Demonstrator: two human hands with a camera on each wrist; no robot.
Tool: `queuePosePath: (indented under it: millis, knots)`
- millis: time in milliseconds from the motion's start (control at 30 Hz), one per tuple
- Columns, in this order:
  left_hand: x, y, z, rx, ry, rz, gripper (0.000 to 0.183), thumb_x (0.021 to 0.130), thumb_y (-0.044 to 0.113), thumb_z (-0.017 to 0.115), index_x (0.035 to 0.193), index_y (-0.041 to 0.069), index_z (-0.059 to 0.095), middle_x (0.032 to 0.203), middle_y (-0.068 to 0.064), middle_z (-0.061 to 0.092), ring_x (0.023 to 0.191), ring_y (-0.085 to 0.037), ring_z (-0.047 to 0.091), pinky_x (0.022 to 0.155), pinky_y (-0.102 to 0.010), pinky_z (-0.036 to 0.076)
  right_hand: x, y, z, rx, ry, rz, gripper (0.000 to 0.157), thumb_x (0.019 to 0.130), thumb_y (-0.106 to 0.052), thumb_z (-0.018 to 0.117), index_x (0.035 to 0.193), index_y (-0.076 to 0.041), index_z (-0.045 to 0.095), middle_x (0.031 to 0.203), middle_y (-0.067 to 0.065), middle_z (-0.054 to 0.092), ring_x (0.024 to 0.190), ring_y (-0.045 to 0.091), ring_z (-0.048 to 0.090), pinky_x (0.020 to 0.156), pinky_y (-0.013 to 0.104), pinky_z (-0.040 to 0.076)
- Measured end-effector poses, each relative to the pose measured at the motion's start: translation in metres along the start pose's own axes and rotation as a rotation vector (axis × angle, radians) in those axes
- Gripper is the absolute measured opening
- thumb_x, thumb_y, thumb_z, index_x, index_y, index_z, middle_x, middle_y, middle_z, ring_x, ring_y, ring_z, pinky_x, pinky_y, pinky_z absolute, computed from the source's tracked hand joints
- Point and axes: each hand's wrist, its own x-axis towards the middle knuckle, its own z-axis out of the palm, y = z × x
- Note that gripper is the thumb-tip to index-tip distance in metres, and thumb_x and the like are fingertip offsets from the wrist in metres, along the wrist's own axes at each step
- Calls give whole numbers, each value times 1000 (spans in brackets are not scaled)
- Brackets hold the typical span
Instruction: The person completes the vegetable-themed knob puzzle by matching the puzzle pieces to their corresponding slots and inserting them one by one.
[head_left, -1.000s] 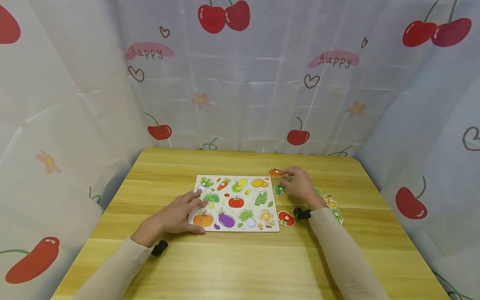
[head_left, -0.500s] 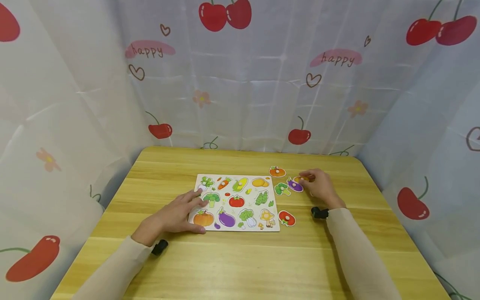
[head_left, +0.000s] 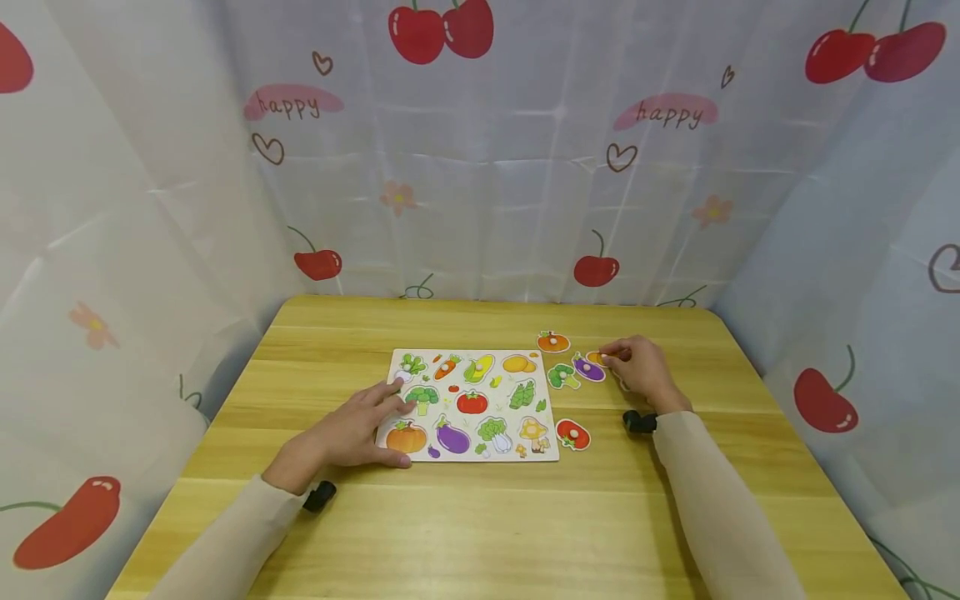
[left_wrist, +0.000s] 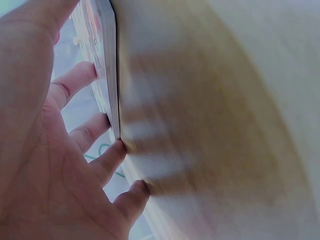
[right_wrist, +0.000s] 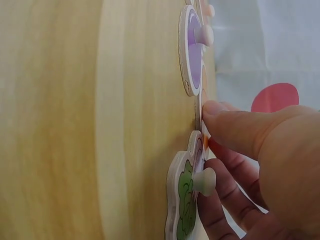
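Observation:
A white puzzle board (head_left: 435, 392) printed with vegetables lies on the table. My left hand (head_left: 360, 427) rests on its left side with spread fingers; in the left wrist view the fingers (left_wrist: 107, 162) stand along the board's edge (left_wrist: 112, 75). At the right, my right hand (head_left: 643, 371) pinches an orange-yellow knobbed puzzle piece (head_left: 595, 358) between thumb and fingers, low at the table. An eggplant piece (head_left: 589, 368) lies just left of it. In the right wrist view, a green leafy piece (right_wrist: 186, 200) with a pale knob sits close below the thumb, and part of the held piece is hidden.
A pumpkin piece (head_left: 553, 342), a broccoli piece (head_left: 562, 377) and a tomato piece (head_left: 573, 434) lie along the board's right side. The wooden table (head_left: 450, 533) is enclosed by cherry-printed curtains (head_left: 495, 208).
My right hand has shifted right from above the pumpkin and broccoli pieces to the orange-yellow piece, uncovering the eggplant piece. Hand and sleeve now cover pieces farther right. The left hand has stayed put.

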Motion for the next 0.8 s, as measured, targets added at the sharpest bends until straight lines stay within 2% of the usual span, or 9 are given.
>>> queuePosePath:
  millis: [133,233,400,467,567,700,800]
  knots:
    - [0,0,1,0,4,1,97,90,73,92,165,18,65,189,-23,36,170,-58,40,134,-76,43,0,0,-1,10,1,11,21,115,-18,77,123,-2,88,117,23,81,96,31,69,80,34,51]
    - [0,0,0,-2,3,-2,97,90,72,93,166,18,64,189,-23,36,169,-59,40,134,-76,44,-3,0,-1,37,10,24,22,114,-20,78,120,-1,87,119,24,77,98,33,70,80,35,53]
    - [0,2,-1,-8,-1,-10,97,90,71,94,166,18,64,189,-22,37,170,-57,40,135,-75,42,-6,1,-1,48,85,2,23,113,-20,81,117,2,86,125,28,76,112,43,76,95,52,63]
    - [0,2,-1,-10,-1,-11,96,91,70,94,166,17,64,189,-22,37,171,-56,39,136,-75,41,-7,1,-1,47,112,-3,24,112,-20,82,117,3,86,129,30,75,116,46,76,102,59,64]
    - [0,2,-1,-5,0,-10,97,91,71,93,166,18,64,189,-22,36,171,-56,39,136,-75,41,-9,-1,-1,69,139,8,25,112,-21,82,117,4,83,134,31,70,119,49,76,105,63,65]
    - [0,1,0,-2,1,-11,98,90,72,93,166,18,64,190,-22,36,171,-57,39,136,-76,41,-10,-5,-1,80,187,-12,23,110,-20,82,115,3,80,138,32,69,117,50,81,103,65,68]
    - [0,1,1,-3,3,-10,97,91,72,93,166,18,64,189,-22,36,171,-57,39,136,-76,40,-11,-10,-1,82,225,-30,23,109,-22,82,113,0,81,136,29,73,111,48,83,95,58,70]
